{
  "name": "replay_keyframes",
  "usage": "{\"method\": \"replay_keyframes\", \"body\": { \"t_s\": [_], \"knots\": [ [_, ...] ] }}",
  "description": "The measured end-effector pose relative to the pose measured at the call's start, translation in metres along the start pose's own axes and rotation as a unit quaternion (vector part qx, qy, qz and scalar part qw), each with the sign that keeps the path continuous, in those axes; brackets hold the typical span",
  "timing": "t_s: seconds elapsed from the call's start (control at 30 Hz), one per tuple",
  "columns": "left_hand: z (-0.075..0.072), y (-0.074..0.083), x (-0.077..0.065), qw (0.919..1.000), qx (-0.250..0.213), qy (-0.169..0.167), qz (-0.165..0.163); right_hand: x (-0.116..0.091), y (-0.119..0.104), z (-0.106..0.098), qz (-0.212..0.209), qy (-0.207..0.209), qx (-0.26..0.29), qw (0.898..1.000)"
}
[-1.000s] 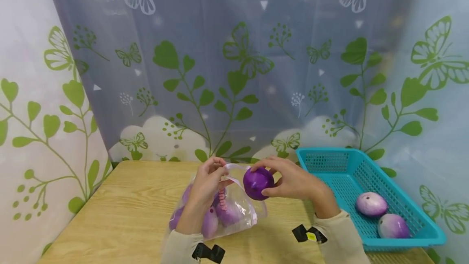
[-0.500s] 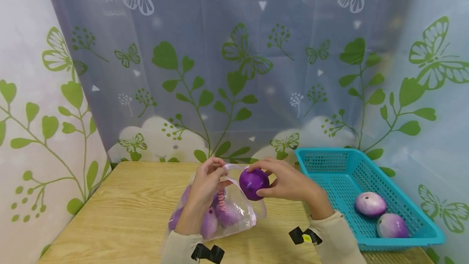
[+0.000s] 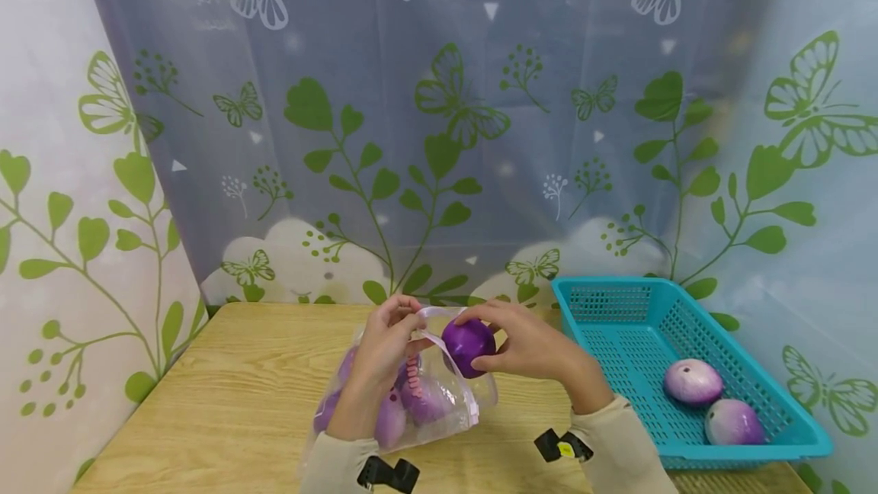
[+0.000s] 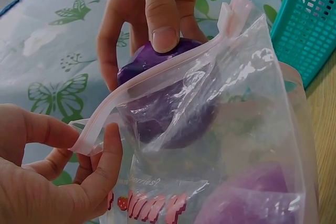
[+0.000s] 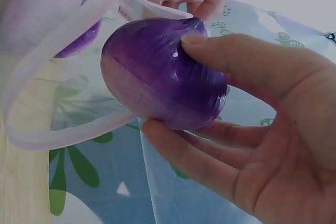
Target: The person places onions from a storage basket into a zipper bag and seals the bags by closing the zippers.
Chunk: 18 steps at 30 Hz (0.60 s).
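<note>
My right hand (image 3: 531, 345) holds a glossy purple onion (image 3: 469, 343), perhaps artificial, between thumb and fingers. It is dark at the pointed end and fades to pale pink in the right wrist view. With my left hand (image 3: 387, 349) I pinch the pale pink zip edge of a clear zip bag (image 4: 252, 108), whose mouth is spread apart. In the left wrist view the onion's lower part shows through the bag film, and its top stands above the zip edge. Inside the bag lie several more purple-and-white onions (image 3: 427, 402), partly hidden by my left wrist.
A turquoise plastic basket (image 3: 748, 456) stands at the right of the wooden table (image 3: 226, 395). Two purple-and-white onions (image 3: 694, 383) lie in its front right part. A printed butterfly curtain (image 3: 370, 174) hangs behind the table.
My right hand has moved a little to the left with the onion, bringing it into the bag's mouth. The left hand keeps its hold on the zip edge.
</note>
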<state>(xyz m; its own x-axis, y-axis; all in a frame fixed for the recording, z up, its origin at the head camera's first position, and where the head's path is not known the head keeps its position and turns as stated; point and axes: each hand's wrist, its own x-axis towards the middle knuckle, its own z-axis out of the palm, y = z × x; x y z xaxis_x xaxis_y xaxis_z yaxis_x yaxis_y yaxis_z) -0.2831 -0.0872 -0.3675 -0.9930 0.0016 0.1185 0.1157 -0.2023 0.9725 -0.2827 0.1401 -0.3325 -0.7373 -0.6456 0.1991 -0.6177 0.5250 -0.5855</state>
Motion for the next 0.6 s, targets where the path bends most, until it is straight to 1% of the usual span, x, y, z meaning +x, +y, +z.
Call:
{"method": "replay_keyframes", "body": {
  "t_s": [0.17, 0.3, 0.4, 0.53, 0.6],
  "knots": [
    [0.0, 0.001, 0.0, 1.0, 0.001, -0.004, -0.001, 0.002, 0.001, 0.003, -0.002, 0.003, -0.016, 1.0],
    [-0.001, 0.001, -0.001, 1.0, 0.001, -0.007, 0.0, 0.003, 0.003, 0.005, -0.009, 0.014, -0.045, 0.999],
    [-0.001, 0.001, -0.001, 1.0, 0.0, -0.006, -0.003, 0.005, 0.005, 0.007, 0.0, 0.02, -0.054, 0.998],
    [-0.001, 0.002, -0.001, 1.0, 0.004, -0.003, -0.005, 0.007, 0.004, 0.01, 0.018, 0.028, -0.053, 0.998],
    [-0.001, 0.002, -0.001, 1.0, 0.006, -0.002, -0.004, 0.008, 0.004, 0.012, 0.017, 0.034, -0.059, 0.998]
  ]
}}
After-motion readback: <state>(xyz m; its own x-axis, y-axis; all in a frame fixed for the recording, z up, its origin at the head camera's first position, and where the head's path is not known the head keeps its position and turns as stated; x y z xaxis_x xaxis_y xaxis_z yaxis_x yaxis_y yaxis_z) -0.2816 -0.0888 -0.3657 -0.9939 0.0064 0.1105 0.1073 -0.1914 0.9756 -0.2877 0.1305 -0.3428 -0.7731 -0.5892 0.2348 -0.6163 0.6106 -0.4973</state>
